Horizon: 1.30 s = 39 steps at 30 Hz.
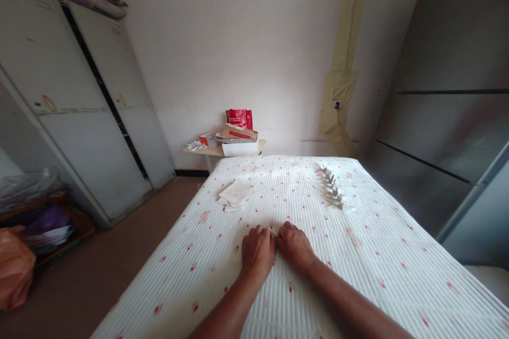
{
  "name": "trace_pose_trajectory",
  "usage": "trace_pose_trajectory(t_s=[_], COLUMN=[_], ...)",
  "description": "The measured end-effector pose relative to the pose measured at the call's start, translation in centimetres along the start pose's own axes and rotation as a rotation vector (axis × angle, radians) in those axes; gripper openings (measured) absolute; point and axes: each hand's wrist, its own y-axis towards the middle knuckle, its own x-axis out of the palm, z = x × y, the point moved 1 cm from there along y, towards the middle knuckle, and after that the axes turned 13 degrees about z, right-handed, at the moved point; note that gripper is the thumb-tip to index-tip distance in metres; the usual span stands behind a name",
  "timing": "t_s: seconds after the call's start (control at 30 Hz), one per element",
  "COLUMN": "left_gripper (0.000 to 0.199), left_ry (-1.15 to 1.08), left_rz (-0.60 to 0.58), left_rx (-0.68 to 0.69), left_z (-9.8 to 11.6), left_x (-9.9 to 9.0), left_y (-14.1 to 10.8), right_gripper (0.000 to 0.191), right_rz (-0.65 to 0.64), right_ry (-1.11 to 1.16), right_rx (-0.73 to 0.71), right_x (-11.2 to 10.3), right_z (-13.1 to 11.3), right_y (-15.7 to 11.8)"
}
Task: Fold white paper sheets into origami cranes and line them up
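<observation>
My left hand (257, 248) and my right hand (295, 245) meet side by side, low over the middle of a white quilted bed cover (274, 180) with red dots. The fingers of both are curled closed. A small bit of something shows between them, mostly hidden and too small to name. Beyond my left hand lies a loose stack of printed paper sheets (236, 194). Farther off to the right, past my right hand, several small pointed folded paper pieces (331, 186) stand in a row on the cover.
At the bed's far end, a small table (214, 151) bears open boxes (238, 140), a red bag (239, 118) and a pile of small white pieces (197, 145). Metal cabinets (115, 100) stand at left, a grey wardrobe (449, 79) at right. An orange bag (15, 267) sits lower left.
</observation>
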Motion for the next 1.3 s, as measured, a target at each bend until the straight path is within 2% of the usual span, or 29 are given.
trace_pose_trajectory(t_s=[0.17,0.43,0.8,0.97,1.1,1.17,1.3], left_gripper=[0.022,0.017,0.009,0.015,0.019,0.020,0.022], left_ry=[-0.007,-0.016,-0.103,-0.108,-0.055,-0.038,-0.044], left_rz=[0.014,0.032,0.006,0.061,0.073,0.079,0.163], left_rx=[-0.010,-0.045,0.047,0.085,0.164,0.208,0.232], left_z=[0.0,-0.1,-0.4,-1.2,-1.7,-1.6,-1.1], left_x=[0.1,0.4,-0.6,-0.2,-0.7,-1.1,-1.2], left_y=[-0.1,-0.2,-1.0,-0.3,0.2,0.0,-1.0], right_gripper=[0.015,0.019,0.017,0.015,0.016,0.015,0.014], right_rz=[0.023,0.005,-0.113,-0.143,-0.141,-0.144,-0.132], right_ry=[0.014,-0.048,0.012,0.018,0.011,0.015,0.022], right_rx=[0.035,0.051,0.177,0.208,0.225,0.232,0.220], right_x=[0.0,0.1,-0.9,-1.1,-1.1,-1.0,-1.0], right_z=[0.1,-0.2,0.2,0.6,0.5,0.5,0.7], right_y=[0.0,0.4,1.7,2.7,3.1,3.1,3.0])
